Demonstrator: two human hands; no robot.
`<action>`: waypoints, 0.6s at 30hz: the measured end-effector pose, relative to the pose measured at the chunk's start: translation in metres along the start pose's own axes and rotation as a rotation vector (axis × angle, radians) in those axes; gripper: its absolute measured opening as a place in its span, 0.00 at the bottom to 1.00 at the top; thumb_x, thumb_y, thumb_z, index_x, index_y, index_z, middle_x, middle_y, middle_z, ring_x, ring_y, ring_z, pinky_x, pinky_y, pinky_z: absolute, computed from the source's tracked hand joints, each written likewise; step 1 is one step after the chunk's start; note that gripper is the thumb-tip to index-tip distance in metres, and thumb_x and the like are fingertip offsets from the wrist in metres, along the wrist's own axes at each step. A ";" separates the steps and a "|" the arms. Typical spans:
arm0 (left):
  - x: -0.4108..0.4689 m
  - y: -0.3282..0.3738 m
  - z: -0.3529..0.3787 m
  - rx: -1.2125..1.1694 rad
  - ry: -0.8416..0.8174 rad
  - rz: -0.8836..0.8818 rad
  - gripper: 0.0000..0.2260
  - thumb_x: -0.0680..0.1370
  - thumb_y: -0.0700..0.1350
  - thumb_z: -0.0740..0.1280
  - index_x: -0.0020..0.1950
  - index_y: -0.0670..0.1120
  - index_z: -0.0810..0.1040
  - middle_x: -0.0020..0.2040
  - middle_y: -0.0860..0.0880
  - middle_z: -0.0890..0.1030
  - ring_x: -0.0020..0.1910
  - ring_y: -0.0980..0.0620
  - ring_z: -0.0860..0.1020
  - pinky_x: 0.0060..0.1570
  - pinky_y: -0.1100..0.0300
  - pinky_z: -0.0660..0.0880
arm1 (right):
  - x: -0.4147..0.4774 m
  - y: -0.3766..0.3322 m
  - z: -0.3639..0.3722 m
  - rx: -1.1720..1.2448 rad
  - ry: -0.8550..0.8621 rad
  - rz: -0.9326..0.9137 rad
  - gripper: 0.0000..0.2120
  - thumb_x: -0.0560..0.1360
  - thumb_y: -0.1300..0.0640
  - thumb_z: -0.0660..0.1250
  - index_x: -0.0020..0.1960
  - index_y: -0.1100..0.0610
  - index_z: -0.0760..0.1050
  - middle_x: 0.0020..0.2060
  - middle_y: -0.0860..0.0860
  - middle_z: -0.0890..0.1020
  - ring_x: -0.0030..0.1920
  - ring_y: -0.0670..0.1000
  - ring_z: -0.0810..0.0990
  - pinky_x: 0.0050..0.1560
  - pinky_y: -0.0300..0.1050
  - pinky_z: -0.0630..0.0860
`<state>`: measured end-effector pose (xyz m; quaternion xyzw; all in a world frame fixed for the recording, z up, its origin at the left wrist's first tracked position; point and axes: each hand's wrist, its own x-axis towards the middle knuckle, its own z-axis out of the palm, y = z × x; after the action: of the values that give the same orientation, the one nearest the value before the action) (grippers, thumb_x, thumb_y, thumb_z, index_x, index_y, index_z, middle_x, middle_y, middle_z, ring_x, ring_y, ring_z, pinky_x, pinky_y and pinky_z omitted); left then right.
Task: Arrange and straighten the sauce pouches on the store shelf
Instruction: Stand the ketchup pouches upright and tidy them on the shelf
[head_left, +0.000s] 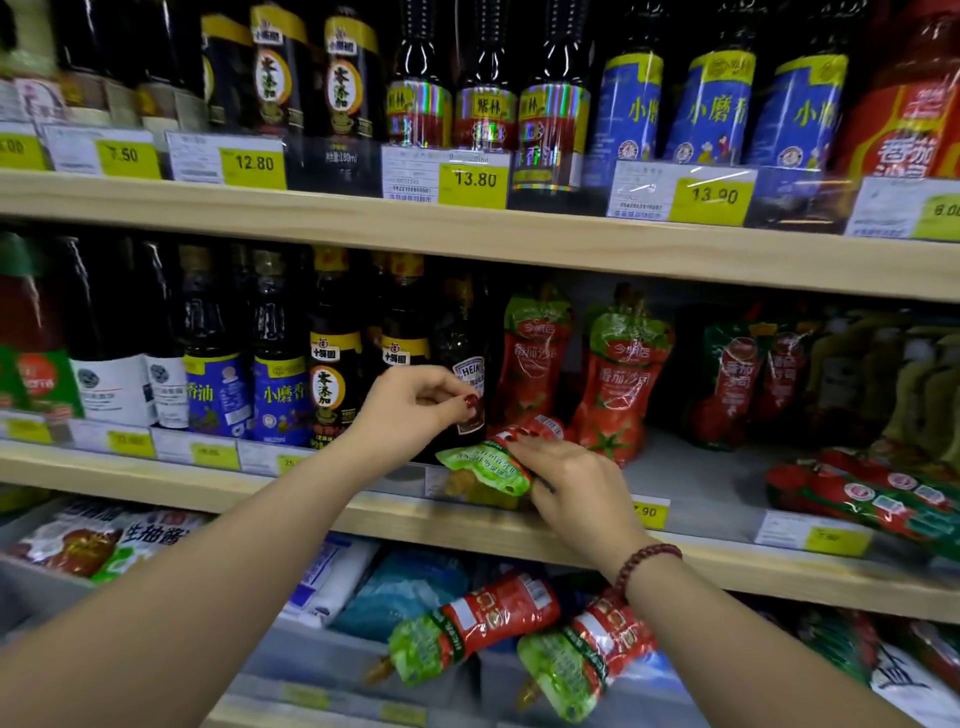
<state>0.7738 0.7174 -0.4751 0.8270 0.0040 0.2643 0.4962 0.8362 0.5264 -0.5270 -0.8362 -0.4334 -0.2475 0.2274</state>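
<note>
Right hand (576, 483): fingers curled down over a lying ketchup pouch (493, 460), closed on its red body; fingertips (519, 434) touching the top face. Green spout end sticks out left of the hand, past the front lip of the middle shelf (363, 514). Long axis roughly left-right, slightly tilted, spout end toward the viewer's left, red base toward the back right. Beaded bracelet (647, 564) on the right wrist.

Left hand (421, 405): fingers pinched loosely together, holding nothing visible, hovering just above and left of the pouch, in front of a dark Heinz bottle (467, 384). Contact with the bottle: cannot tell.

Middle shelf, behind the hands: two upright pouches (618, 384), spouts up, leaning a bit. Further right, another pair of upright pouches (753, 384), well apart from the first two. Far right front: stack of flat pouches (872, 499) lying on the shelf, long axis left-right, sloping down to the right. Left of the hands: row of dark sauce bottles (280, 374).

Lower shelf bin (332, 660): two more pouches (478, 623) lying loose, diagonal, green spout ends pointing down-left, side by side and touching. Blue and white bags (363, 587) behind them.

Top shelf (467, 228): bottles only, yellow price tags (472, 182) along the edge.
</note>
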 end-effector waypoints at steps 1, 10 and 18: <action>-0.001 -0.001 -0.001 0.008 0.004 0.009 0.06 0.72 0.39 0.71 0.41 0.51 0.82 0.41 0.48 0.84 0.45 0.50 0.82 0.49 0.56 0.79 | 0.000 0.000 -0.003 0.013 0.016 -0.020 0.23 0.69 0.67 0.63 0.62 0.53 0.76 0.60 0.51 0.79 0.61 0.51 0.77 0.61 0.46 0.73; 0.004 0.001 0.004 0.040 0.147 0.022 0.05 0.76 0.45 0.67 0.43 0.52 0.83 0.41 0.51 0.84 0.44 0.52 0.81 0.49 0.50 0.79 | 0.018 0.016 -0.031 0.366 0.197 0.086 0.06 0.73 0.56 0.68 0.48 0.54 0.82 0.39 0.47 0.85 0.39 0.44 0.81 0.40 0.46 0.79; -0.006 0.000 0.029 0.097 0.071 0.017 0.08 0.74 0.43 0.70 0.52 0.52 0.79 0.49 0.54 0.81 0.50 0.59 0.78 0.51 0.65 0.76 | 0.040 0.038 -0.038 0.907 0.145 0.460 0.05 0.74 0.57 0.68 0.43 0.57 0.82 0.38 0.51 0.85 0.39 0.45 0.82 0.39 0.40 0.78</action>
<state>0.7814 0.6921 -0.4885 0.8401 0.0275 0.2973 0.4528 0.8800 0.5079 -0.4794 -0.7078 -0.2851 -0.0354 0.6453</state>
